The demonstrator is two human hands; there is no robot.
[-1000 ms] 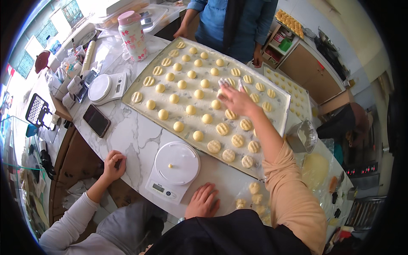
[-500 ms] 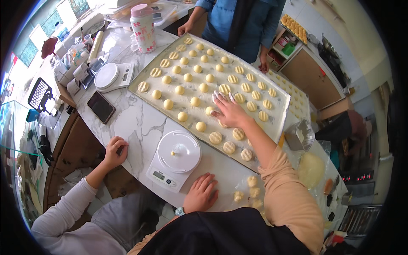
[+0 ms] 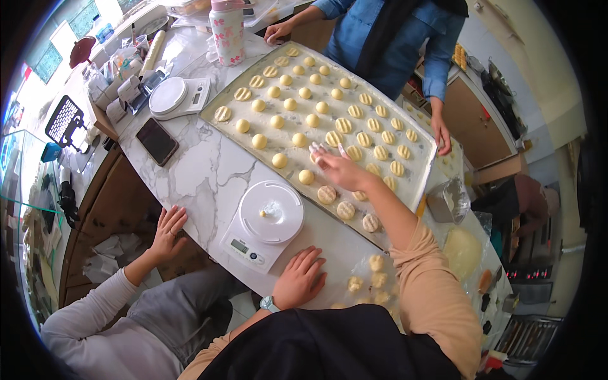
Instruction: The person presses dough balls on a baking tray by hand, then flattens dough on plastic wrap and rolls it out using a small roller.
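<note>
Dough rounds [image 3: 312,120] cover much of the big metal tray [image 3: 413,180] on the table [image 3: 215,174]: smooth balls, mostly toward its left half, and flattened ones with grooves. Where are the hands?

The right hand [image 3: 339,171] reaches over the tray's near side, fingers spread, whitish tips on one round they mostly hide; how firmly they press, I can't tell. The left hand [image 3: 299,278] lies palm down on the table, fingers slightly apart, just beside a white scale [image 3: 278,225].

Anything on the scale?

One small yellowish bit [image 3: 263,214]. Dough lumps [image 3: 379,279] sit near the right forearm, and a pale slab [image 3: 462,248] lies in clear plastic. Beside the tray's right end stands a metal tin [image 3: 443,212]; its contents I can't make out.

Which way does everything point?

The tray's long axis slants from upper left to lower right. The balls are round, so they point nowhere in particular.

And the others?

A co-worker in blue has one hand [image 3: 277,33] at the tray's far corner; a grey-sleeved neighbour's hand [image 3: 166,235] rests at the table edge.
</note>
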